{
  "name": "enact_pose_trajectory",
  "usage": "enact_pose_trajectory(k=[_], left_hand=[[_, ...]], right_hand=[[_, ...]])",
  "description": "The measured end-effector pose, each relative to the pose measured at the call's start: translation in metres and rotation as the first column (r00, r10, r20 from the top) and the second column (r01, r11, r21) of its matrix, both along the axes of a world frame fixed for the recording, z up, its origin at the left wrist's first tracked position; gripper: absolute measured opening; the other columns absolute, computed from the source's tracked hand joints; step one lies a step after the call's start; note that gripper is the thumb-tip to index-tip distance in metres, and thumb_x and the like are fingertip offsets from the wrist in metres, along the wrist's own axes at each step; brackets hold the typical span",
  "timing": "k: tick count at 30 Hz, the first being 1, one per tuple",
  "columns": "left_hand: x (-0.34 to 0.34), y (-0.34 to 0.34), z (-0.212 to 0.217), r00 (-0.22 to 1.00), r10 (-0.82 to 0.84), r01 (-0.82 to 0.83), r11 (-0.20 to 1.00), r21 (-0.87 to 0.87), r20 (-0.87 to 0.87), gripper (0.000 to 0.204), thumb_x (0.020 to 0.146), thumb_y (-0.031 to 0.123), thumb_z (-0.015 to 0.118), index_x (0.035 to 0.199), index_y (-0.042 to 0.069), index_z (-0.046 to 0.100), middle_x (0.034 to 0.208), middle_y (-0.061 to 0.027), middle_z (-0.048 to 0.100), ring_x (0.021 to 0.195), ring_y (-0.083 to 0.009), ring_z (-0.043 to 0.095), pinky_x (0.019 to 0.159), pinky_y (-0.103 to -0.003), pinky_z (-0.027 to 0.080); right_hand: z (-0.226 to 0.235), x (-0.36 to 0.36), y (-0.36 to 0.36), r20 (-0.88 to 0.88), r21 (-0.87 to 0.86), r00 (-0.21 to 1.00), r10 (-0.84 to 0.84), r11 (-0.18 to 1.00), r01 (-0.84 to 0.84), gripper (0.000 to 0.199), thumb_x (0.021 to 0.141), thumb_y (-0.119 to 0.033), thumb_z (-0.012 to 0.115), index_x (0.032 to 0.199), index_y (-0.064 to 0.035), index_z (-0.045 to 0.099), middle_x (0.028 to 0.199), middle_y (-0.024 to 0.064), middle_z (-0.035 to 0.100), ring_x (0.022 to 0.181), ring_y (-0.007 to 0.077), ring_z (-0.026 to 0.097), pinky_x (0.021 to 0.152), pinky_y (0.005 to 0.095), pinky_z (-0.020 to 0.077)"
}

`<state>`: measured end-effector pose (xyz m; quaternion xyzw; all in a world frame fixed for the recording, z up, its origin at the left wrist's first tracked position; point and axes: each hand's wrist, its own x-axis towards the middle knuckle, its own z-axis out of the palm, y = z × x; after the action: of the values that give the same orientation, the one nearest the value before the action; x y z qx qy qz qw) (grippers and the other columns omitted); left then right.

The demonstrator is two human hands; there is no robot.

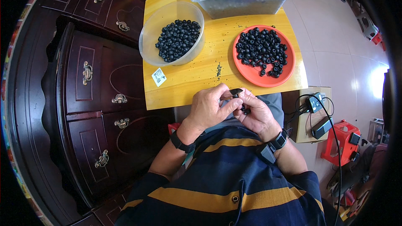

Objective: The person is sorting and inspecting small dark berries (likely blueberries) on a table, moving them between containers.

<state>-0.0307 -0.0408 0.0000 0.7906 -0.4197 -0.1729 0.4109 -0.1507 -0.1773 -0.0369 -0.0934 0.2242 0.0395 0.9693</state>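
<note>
My two hands meet over my lap, just off the table's near edge. My left hand [206,108] is closed, and a dark, pointed, blade-like piece [236,91] sticks out at its fingertips, touching the right thumb. My right hand [260,115] is curled around a few small black round parts [245,110], which show between thumb and palm. Many like parts [261,47], with round holes, lie in a shallow red-orange plate [268,81] beyond my right hand. Others [178,38] fill part of a round see-through bowl [146,29] to the left.
A large see-through bin [243,9] full of black parts stands at the yellow table's [184,81] far side. Black crumbs and a white label [159,77] lie on the tabletop. Dark drawers [90,75] border the left; a cardboard box [312,119] with adapters and a red stool [341,142] stand right.
</note>
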Motion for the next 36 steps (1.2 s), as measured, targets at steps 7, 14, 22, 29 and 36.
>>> enact_pose_trajectory(k=[7, 14, 22, 29, 36], left_hand=[[0.002, 0.001, -0.001, 1.000, -0.021, 0.021, 1.000, 0.009, 0.016, 0.043, 0.087, 0.047, 0.074, 0.083, 0.006, 0.062, 0.071, -0.0115, 0.068, 0.065, -0.0333, 0.068, 0.057, -0.041, 0.051], [0.002, -0.001, 0.001, 0.994, -0.063, 0.064, 0.998, -0.007, 0.087, 0.035, 0.091, 0.037, 0.074, 0.083, 0.004, 0.064, 0.066, -0.0078, 0.068, 0.056, -0.0212, 0.065, 0.053, -0.033, 0.049], [-0.001, -0.003, 0.002, 0.990, -0.070, 0.071, 0.998, 0.000, 0.125, 0.034, 0.091, 0.034, 0.075, 0.080, 0.004, 0.063, 0.063, -0.0091, 0.063, 0.054, -0.0231, 0.062, 0.052, -0.034, 0.047], [-0.001, -0.005, 0.016, 1.000, 0.000, 0.001, 0.997, -0.076, 0.004, 0.031, 0.088, 0.030, 0.078, 0.083, 0.005, 0.060, 0.065, -0.0064, 0.063, 0.053, -0.0203, 0.060, 0.051, -0.033, 0.046], [0.003, -0.007, 0.010, 0.967, -0.042, -0.012, 0.979, -0.206, -0.253, 0.018, 0.094, 0.016, 0.071, 0.091, 0.001, 0.061, 0.074, 0.0007, 0.060, 0.065, -0.0045, 0.049, 0.057, -0.025, 0.043]], right_hand=[[-0.002, 0.000, 0.000, 0.051, -0.041, 0.999, 0.009, 0.999, -0.007, 0.007, 0.099, -0.021, 0.064, 0.100, -0.0134, 0.062, 0.088, -0.0056, 0.061, 0.075, 0.0054, 0.056, 0.068, 0.0222, 0.0475], [-0.006, -0.001, 0.000, 0.028, -0.041, 1.000, -0.012, 0.999, 0.013, 0.006, 0.099, -0.018, 0.064, 0.099, -0.0119, 0.062, 0.087, -0.0044, 0.062, 0.073, 0.0062, 0.057, 0.066, 0.0226, 0.0479], [-0.006, 0.000, -0.005, 0.068, -0.081, 0.997, -0.019, 0.996, 0.025, 0.007, 0.098, -0.016, 0.065, 0.100, -0.0099, 0.063, 0.087, -0.0034, 0.063, 0.074, 0.0063, 0.059, 0.066, 0.0225, 0.0495], [0.003, 0.001, -0.006, 0.032, -0.020, 0.999, -0.025, 0.999, 0.025, 0.009, 0.098, -0.019, 0.065, 0.100, -0.0112, 0.063, 0.088, -0.0040, 0.062, 0.075, 0.0058, 0.059, 0.068, 0.0213, 0.0485], [0.004, 0.002, -0.008, 0.102, -0.037, 0.994, 0.036, 0.999, -0.033, 0.010, 0.098, -0.020, 0.066, 0.097, -0.0115, 0.062, 0.088, -0.0048, 0.060, 0.076, 0.0056, 0.057, 0.068, 0.0214, 0.0482]])
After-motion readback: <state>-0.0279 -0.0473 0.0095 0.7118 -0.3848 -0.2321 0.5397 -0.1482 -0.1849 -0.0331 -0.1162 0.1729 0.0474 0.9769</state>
